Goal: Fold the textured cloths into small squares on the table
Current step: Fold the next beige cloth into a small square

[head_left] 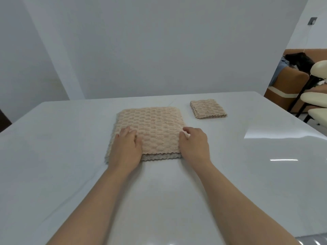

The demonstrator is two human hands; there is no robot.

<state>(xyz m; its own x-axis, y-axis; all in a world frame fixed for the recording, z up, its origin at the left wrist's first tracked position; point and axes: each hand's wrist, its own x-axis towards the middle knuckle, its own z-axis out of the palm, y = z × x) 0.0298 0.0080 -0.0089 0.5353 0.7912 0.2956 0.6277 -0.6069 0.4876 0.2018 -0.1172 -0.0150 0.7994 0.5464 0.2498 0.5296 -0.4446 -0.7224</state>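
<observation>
A beige textured cloth (155,128) lies on the white table (70,138), folded over once, its near edges nearly lined up with a grey underside showing along the front. My left hand (126,147) rests flat on its near left corner, fingers spread. At the near right corner my right hand (193,145) lies with curled fingers touching the cloth's right edge. A second beige cloth (208,108), folded into a small square, sits apart at the far right of the table.
A white wall stands just behind the table's far edge. Cream chairs (316,99) and an orange-brown sofa (286,85) with dark items on it are off the table's right side. Glare marks the table's right part.
</observation>
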